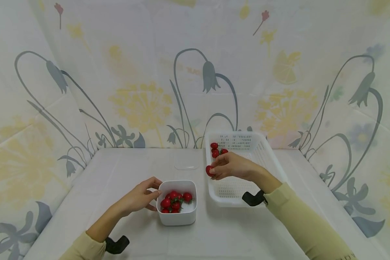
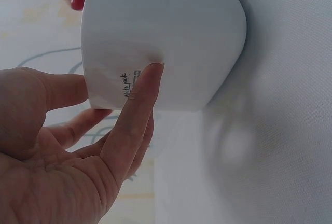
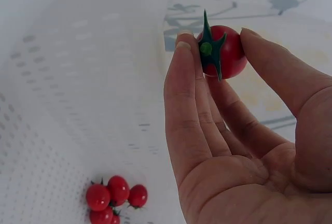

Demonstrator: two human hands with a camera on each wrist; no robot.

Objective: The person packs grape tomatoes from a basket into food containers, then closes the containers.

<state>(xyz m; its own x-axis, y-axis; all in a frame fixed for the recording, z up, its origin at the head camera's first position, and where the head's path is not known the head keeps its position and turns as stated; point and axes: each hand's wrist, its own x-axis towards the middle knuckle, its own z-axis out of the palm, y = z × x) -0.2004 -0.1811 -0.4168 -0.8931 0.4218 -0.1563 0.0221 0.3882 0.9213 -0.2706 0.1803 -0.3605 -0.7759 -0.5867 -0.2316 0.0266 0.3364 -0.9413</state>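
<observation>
A white square-sided container [image 1: 178,218] with several red cherry tomatoes [image 1: 173,196] in it stands on the table. At its left side, my left hand [image 1: 141,195] holds it, thumb at the rim and a fingertip against the outer wall, as the left wrist view shows. Between thumb and fingertips, my right hand [image 1: 230,167] pinches a single cherry tomato [image 3: 223,53] with a green calyx. That hand is over the left edge of a white perforated basket [image 1: 229,204]. More cherry tomatoes [image 3: 111,195] lie in the basket's far left corner.
A clear, thin-edged lid-like piece [image 1: 186,167] lies on the white tabletop [image 1: 117,166] behind the container. Flower-patterned cloth [image 1: 143,72] hangs along the back and both sides. Each wrist carries a black camera mount [image 1: 117,245].
</observation>
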